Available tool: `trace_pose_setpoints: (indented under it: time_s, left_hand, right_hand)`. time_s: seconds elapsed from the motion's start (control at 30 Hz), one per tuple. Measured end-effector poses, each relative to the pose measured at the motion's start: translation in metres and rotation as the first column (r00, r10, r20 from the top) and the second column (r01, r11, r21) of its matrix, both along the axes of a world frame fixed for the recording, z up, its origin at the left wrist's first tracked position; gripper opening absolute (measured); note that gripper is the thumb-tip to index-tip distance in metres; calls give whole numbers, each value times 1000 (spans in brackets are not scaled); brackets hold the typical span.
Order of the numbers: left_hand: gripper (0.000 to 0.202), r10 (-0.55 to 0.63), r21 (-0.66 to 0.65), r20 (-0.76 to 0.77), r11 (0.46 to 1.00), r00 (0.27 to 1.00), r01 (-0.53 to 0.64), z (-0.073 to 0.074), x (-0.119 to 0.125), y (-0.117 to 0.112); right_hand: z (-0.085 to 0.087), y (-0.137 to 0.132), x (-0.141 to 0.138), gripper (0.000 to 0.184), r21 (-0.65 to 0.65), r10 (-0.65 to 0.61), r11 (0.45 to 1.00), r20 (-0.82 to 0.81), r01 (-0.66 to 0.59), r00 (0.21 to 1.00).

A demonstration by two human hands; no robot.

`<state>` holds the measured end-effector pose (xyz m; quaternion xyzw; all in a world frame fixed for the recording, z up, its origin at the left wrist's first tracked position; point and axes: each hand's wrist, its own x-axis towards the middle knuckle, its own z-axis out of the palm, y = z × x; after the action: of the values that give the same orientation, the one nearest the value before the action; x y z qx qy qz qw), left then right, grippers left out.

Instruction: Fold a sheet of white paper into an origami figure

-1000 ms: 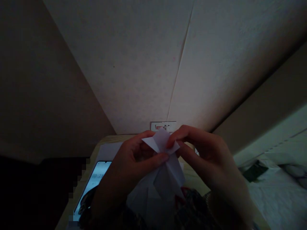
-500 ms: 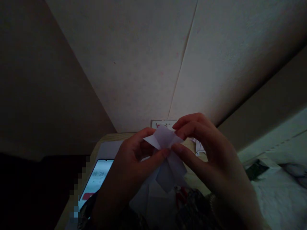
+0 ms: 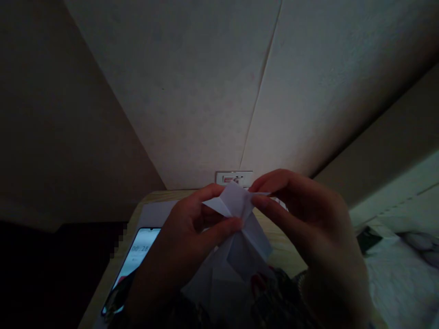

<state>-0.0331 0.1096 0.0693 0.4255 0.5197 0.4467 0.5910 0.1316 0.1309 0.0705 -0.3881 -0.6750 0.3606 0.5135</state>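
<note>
A piece of folded white paper (image 3: 235, 198) with several pointed flaps is held up between my two hands, above the small table. My left hand (image 3: 192, 233) grips it at the middle, thumb pressed on the front near the creases and fingers behind. My right hand (image 3: 305, 214) pinches the flap on the right side between thumb and fingers. The lower part of the paper spreads downward in creased panels over a sheet lying below. Fingertips behind the paper are hidden.
A lit phone (image 3: 142, 246) showing a timer lies on white paper at the left of the wooden table (image 3: 281, 242). Something red (image 3: 257, 283) sits near my right sleeve. Behind is a wall socket (image 3: 222, 177). A bed-like white surface (image 3: 404, 283) lies at right.
My right hand has shifted slightly right and pulled the right flap outward into a thin point. The left hand keeps its hold, and the paper's lower panels have turned slightly.
</note>
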Motion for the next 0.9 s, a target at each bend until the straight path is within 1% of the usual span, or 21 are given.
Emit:
trace_pose_setpoints:
  time_s: [0.13,0.23,0.4,0.5,0.6,0.7,0.8,0.83,0.9]
  left_hand:
    - [31,-11,7,-14,1000,1000,11,1,0,0]
    - [31,19,37,-8,999,1000,-19,1,2,-1]
    - [22,48,103,-1,994,999,-47,-3,7,-2]
    - [25,98,129,-5,987,995,-97,-5,10,-2]
    - [24,150,110,20,982,988,-152,-5,13,-4]
    - [21,140,110,45,983,989,-144,-4,13,-4]
    - [13,130,160,31,978,991,-133,-3,12,-4]
    - [11,133,183,23,974,991,-135,-3,12,-4]
    - [9,143,225,-9,965,990,-137,-4,12,-4]
  right_hand:
    - [-2,3,1,15,-4,23,1000,-10,-23,1000]
    - [-4,3,3,13,7,32,999,-15,-32,999]
    - [-7,1,3,11,18,28,999,-2,-28,1000]
    - [-7,1,2,12,39,24,999,-9,-23,1000]
    - [-5,2,1,14,36,46,998,-45,-44,998]
    - [-4,2,-1,16,13,50,999,-116,-48,992]
    - [-2,3,-3,15,-12,45,999,-168,-48,985]
    - [-2,3,-3,15,-14,48,999,-165,-51,985]
    - [-2,3,-2,12,-18,57,998,-105,-59,993]
